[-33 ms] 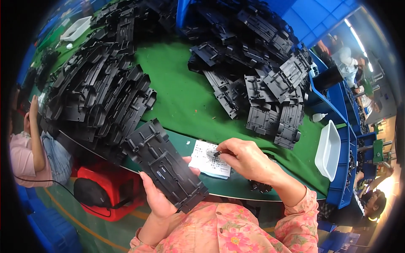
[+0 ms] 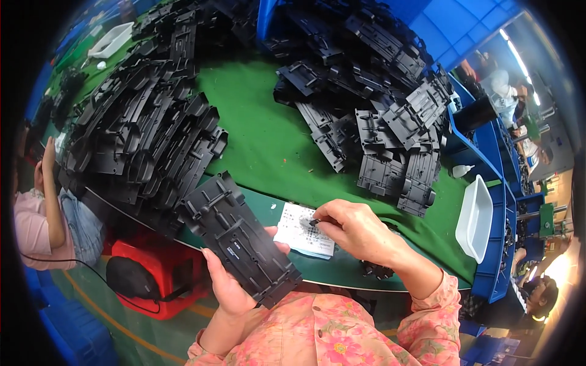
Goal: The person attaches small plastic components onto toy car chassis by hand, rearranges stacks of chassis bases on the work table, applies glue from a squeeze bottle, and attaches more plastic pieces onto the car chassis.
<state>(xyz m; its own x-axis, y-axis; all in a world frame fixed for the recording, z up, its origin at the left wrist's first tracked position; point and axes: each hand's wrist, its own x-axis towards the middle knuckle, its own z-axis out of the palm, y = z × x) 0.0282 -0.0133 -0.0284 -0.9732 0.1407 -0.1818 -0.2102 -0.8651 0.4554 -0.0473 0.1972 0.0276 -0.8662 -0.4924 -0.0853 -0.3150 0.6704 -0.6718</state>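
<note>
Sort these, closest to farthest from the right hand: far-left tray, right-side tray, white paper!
1. White paper, just left of the right hand.
2. Right-side tray, white, to its right.
3. Far-left tray, white, at upper left.

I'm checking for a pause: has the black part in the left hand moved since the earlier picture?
No: judged against the white tray, the black part in the left hand shows no visible shift either way.
</note>
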